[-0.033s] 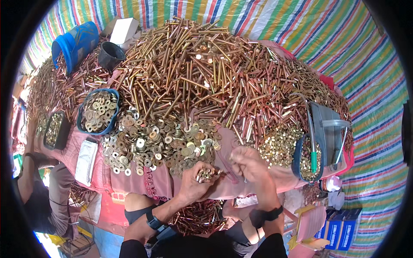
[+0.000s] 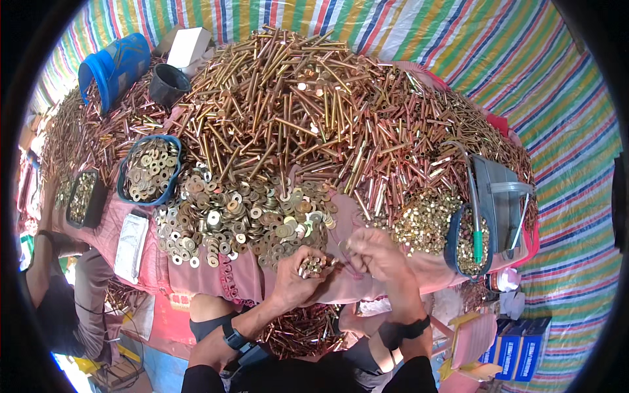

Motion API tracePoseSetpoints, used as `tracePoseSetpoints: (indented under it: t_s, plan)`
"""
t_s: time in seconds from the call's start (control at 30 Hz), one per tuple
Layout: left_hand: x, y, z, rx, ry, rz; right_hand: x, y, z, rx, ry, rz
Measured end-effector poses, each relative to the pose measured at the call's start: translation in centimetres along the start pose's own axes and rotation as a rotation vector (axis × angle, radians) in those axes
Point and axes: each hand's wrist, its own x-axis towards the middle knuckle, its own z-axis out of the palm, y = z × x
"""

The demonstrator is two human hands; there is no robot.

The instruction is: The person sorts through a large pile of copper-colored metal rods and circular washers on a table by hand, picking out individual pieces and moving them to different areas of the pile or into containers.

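My left hand (image 2: 296, 278) is wrapped round a bundle of gold-coloured metal bolts (image 2: 313, 264), whose ends point up and to the right. It rests by the near edge of the cloth-covered table, just below a spread of flat metal washers (image 2: 252, 213). A short way to the right hovers my right hand (image 2: 379, 255), its fingers pinched together. Something small and thin shows at those fingertips, too blurred to name. Beyond my right hand lies a heap of small brass-coloured nuts (image 2: 426, 219).
A large mound of long bolts (image 2: 288, 105) fills the far side. Around it stand a blue bucket (image 2: 118, 65), a black cup (image 2: 169, 85), a blue tub of washers (image 2: 175, 187), a blue-rimmed container (image 2: 452, 252) and a grey bin (image 2: 498, 196). A co-worker's arm (image 2: 42, 262) is at left.
My right hand has shifted slightly left and down, closer to the bundle. My left hand stays where it was, still holding the bolts.
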Motion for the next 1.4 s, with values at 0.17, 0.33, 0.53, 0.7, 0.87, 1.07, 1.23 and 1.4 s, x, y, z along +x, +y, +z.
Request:
tracePoseSetpoints:
  t_s: [0.17, 0.33, 0.53, 0.7, 0.87, 1.07, 1.23, 1.4]
  plan:
    - [-0.2, 0.5, -0.1, -0.067, -0.013, -0.091, -0.9, 2.5, 0.9, -0.061, 0.014, 0.021]
    - [-0.2, 0.5, -0.1, 0.010, -0.019, -0.066, -1.2, 2.8, 1.7, -0.131, 0.071, -0.016]
    - [-0.3, 0.3, 0.0, 0.001, -0.009, -0.043, -0.4, 2.1, 1.0, -0.653, 0.381, -0.229]
    - [-0.2, 0.5, -0.1, -0.044, -0.030, -0.040, 4.0, 0.5, -1.4, -1.324, 0.764, -0.554]
    - [-0.2, 0.6, -0.3, -0.051, -0.033, -0.023, 7.2, -0.4, -2.0, -1.644, 0.773, -0.282]
    - [-0.2, 0.3, -0.4, -0.043, -0.031, -0.044, 5.5, -1.9, -2.2, -1.503, 0.735, -0.348]
    - [-0.1, 0.0, -0.3, -0.093, -0.032, -0.055, -0.3, -4.5, -1.8, -0.931, 0.325, -0.232]
    - [-0.1, -0.1, -0.1, -0.047, -0.025, -0.061, -3.4, -4.3, -0.3, -0.945, 0.119, -0.389]
